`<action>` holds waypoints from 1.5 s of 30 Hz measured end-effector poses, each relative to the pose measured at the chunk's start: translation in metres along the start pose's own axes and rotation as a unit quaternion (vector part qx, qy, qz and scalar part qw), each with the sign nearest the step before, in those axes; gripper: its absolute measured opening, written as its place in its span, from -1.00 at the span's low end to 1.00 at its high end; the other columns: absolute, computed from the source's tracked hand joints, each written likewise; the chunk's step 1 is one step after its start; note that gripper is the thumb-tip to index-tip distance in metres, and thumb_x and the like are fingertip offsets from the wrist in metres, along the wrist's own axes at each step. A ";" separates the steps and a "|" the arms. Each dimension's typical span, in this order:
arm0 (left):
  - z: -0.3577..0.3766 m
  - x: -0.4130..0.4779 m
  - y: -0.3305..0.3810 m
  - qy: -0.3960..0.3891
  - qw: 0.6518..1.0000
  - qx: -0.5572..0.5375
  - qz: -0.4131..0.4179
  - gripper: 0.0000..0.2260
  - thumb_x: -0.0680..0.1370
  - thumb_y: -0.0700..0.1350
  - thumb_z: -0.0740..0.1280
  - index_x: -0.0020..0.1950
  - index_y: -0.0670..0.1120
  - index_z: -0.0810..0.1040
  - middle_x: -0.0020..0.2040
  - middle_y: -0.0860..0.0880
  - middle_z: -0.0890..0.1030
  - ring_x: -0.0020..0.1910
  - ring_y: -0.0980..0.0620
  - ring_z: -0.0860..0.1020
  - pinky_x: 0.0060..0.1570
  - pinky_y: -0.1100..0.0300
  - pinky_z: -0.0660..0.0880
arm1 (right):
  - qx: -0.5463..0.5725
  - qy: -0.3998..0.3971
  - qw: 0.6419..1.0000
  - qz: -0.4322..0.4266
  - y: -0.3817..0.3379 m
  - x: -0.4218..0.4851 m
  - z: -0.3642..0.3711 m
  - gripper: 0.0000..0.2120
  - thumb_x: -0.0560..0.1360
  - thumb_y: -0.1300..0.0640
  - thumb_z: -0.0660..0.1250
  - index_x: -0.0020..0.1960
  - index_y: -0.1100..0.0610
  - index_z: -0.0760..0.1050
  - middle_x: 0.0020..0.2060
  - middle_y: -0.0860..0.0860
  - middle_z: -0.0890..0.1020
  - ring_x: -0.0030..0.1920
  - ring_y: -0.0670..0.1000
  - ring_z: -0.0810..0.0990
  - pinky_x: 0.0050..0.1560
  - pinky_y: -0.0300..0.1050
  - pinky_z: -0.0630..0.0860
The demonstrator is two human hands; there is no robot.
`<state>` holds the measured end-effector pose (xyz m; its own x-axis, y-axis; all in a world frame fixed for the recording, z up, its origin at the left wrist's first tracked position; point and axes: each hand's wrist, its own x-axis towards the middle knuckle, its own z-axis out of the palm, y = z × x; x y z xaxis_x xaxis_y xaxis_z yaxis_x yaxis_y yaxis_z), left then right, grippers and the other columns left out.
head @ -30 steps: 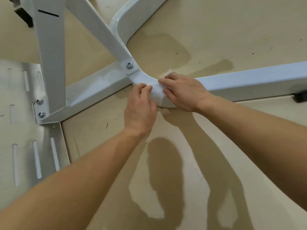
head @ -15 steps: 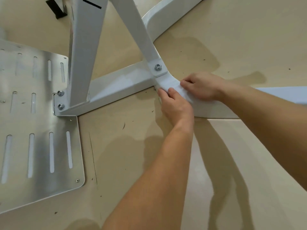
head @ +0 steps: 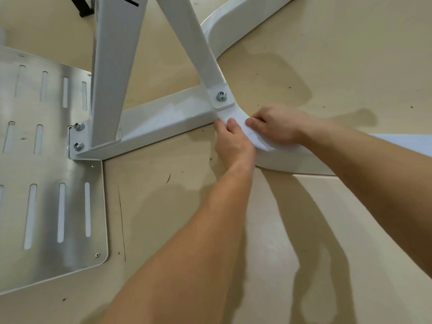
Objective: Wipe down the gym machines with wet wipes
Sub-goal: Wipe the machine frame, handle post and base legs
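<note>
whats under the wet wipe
The wet wipe lies on the curved bend of the white base frame. That patch of frame is hidden by the wipe, left hand and right hand.

Left hand [head: 233, 142] and right hand [head: 279, 127] close together — fingers curled

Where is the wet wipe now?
Head view, centre-right: the wet wipe lies on the curved frame tube just below the bolt, held by the left hand and right hand.

Scuffed beige floor [head: 327, 54], possibly vinyl, shadowed.
</note>
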<state>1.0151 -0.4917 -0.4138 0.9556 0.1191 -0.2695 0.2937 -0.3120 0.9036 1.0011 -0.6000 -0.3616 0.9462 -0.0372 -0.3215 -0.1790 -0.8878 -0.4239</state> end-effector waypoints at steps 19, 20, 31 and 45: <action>0.037 -0.057 -0.009 0.069 0.997 0.004 -0.027 -0.66 0.72 0.01 0.01 0.37 -0.18 0.30 0.16 -0.12 0.57 -0.05 -0.15 0.48 -0.23 0.22 0.19 | -0.056 -0.039 0.995 -0.076 0.048 -0.023 -0.007 -0.60 0.70 -0.05 0.06 -0.22 0.12 0.39 -0.28 -0.02 0.49 -0.13 0.16 0.48 -0.15 -0.01 0.33; 0.045 -0.064 -0.010 0.082 0.996 -0.013 -0.032 -0.64 0.71 0.02 0.01 0.39 -0.17 0.27 0.23 -0.12 0.56 0.03 -0.17 0.52 -0.12 0.21 0.29 | -0.062 -0.042 0.994 -0.077 0.054 -0.028 -0.009 -0.60 0.70 -0.05 0.06 -0.24 0.10 0.38 -0.28 -0.03 0.49 -0.13 0.15 0.48 -0.14 -0.01 0.34; 0.144 -0.160 0.012 0.092 0.989 -0.073 -0.089 -0.42 0.73 -0.03 -0.01 0.60 -0.27 -0.22 0.63 -0.19 -0.15 0.61 -0.08 -0.03 0.50 0.22 -0.02 | -0.053 -0.036 0.995 -0.080 0.147 -0.088 -0.035 -0.70 0.69 0.00 0.11 -0.21 -0.03 0.40 -0.25 -0.16 0.47 -0.07 0.09 0.44 -0.18 -0.08 0.27; 0.261 -0.272 0.046 -0.014 0.988 -0.029 -0.148 -0.38 0.73 0.00 -0.04 0.56 -0.30 -0.33 0.61 -0.23 -0.27 0.61 -0.08 -0.13 0.53 0.18 -0.08 | -0.072 0.020 0.997 0.035 0.285 -0.198 -0.069 -0.67 0.69 -0.07 0.03 0.35 -0.14 0.47 0.25 -0.10 0.59 0.29 0.06 0.48 0.30 0.05 0.28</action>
<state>0.7743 -0.7849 -0.3860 0.8285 0.1715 -0.5331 0.5595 -0.2124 0.8012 0.7812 -0.8772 -0.3601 0.9432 -0.1164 -0.3112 -0.2066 -0.9390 -0.2751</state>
